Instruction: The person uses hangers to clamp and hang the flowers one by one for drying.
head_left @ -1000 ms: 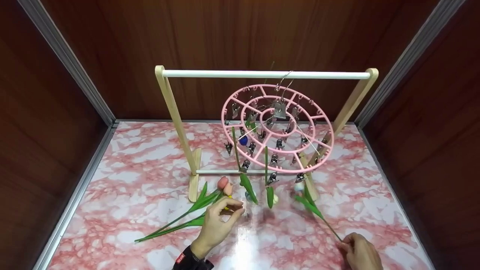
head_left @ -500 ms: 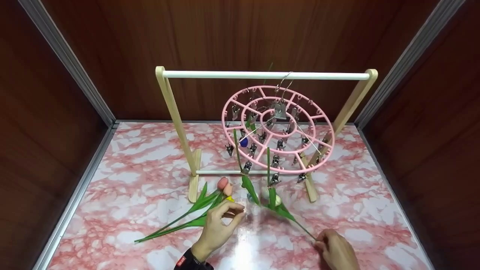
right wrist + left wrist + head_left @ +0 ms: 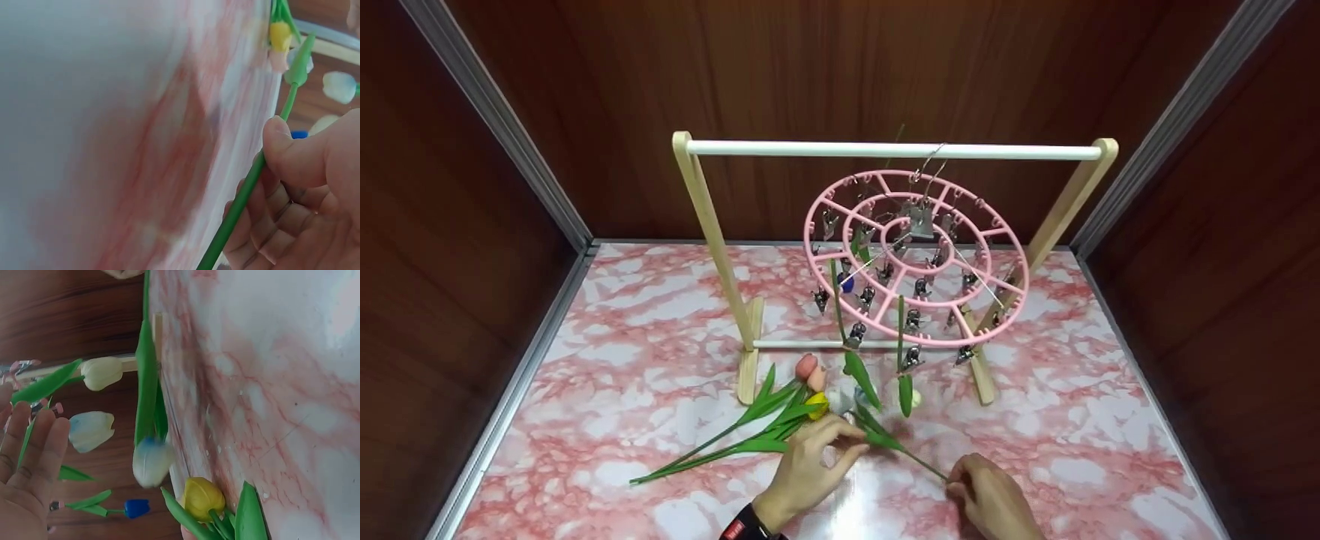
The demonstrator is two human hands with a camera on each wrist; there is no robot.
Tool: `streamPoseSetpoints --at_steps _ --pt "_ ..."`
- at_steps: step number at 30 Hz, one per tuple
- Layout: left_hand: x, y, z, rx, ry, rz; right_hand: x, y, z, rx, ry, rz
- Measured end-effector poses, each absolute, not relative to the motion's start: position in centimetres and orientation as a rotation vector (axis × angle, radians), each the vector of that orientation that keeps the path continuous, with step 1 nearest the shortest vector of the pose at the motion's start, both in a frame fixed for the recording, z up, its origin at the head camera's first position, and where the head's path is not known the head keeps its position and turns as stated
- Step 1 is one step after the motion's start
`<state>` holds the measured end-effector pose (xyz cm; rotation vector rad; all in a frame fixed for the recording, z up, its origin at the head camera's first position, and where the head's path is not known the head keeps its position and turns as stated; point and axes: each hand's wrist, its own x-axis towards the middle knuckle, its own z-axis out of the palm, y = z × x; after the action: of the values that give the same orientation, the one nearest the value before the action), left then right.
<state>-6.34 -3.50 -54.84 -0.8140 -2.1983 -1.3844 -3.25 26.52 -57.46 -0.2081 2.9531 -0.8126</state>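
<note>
My right hand (image 3: 991, 495) pinches the green stem of an artificial tulip (image 3: 242, 191) between thumb and fingers. That tulip slants over the table toward the left hand, and its pale blue-and-white bloom (image 3: 152, 464) shows in the left wrist view. My left hand (image 3: 814, 459) holds nothing; its fingers are loosely bent in the head view, close to the held tulip's leaves. Head down from a pink round clip hanger (image 3: 885, 296) hang a white tulip (image 3: 102, 373), a blue-and-white tulip (image 3: 91, 430) and a blue tulip (image 3: 136, 508).
A wooden rack with a white top bar (image 3: 810, 148) carries the hanger, which has several metal clips (image 3: 913, 358). Left of the left hand lie tulips with pink (image 3: 806, 366) and yellow (image 3: 817, 406) blooms. Dark wood-look walls (image 3: 825, 67) enclose the marbled table (image 3: 607, 420).
My right hand has moved left with the tulip, bringing its bloom from under the hanger's right side to near the left hand. The left hand has shifted slightly right.
</note>
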Motion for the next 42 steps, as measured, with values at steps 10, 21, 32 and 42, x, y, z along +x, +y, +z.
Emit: streamPoseSetpoints --at_steps 10,21,32,42 --pt "-5.8 -2.2 -55.1 -0.99 -2.274 -1.148 -3.6 24.5 -56.9 -0.457 2.956 -0.831" --pt "-6.1 -1.4 -55.2 -1.092 -2.281 -0.864 -3.9 22.7 -56.0 -0.544 3.031 -0.861" --pt "-6.2 -0.5 -55.1 -1.149 -2.298 -0.44 -3.9 21.3 -55.5 -0.729 3.097 -0.892" --pt "-6.1 -0.5 -54.5 -1.165 -2.343 -0.225 -4.1 20.7 -55.1 -0.984 3.252 -0.823"
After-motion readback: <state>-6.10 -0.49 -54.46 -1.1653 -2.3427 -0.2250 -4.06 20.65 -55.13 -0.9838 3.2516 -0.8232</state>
